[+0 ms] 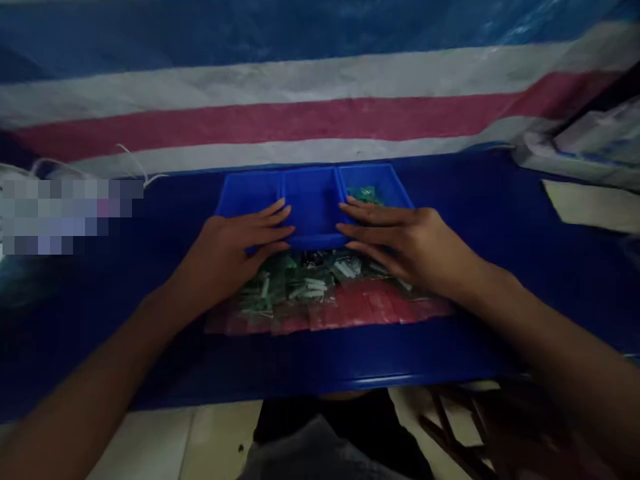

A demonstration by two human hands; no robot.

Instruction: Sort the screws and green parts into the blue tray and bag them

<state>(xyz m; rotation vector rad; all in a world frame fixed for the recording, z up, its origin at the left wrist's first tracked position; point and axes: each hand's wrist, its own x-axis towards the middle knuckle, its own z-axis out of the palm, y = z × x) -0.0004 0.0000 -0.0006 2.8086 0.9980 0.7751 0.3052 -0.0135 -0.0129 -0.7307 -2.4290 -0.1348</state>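
Three blue bins [311, 241] stand side by side on the blue table. The right bin holds some small green packets [366, 194]; the middle one shows a bare floor. My left hand [240, 243] rests over the front of the left bin, fingers apart and pointing right. Over the front of the right bin lies my right hand [400, 233], its fingers spread and pointing left. In front of the bins is a row of clear and red plastic bags [315, 288] with small white and green parts inside. Both hands partly cover the bags' upper ends.
A striped blue, white and red sheet [300, 123] hangs behind the table [320, 367]. White cords [143, 170] and a blurred pile lie at the left. Plastic-wrapped items [595, 150] and a pale sheet [590, 205] are at the right. A dark wooden stool stands below right.
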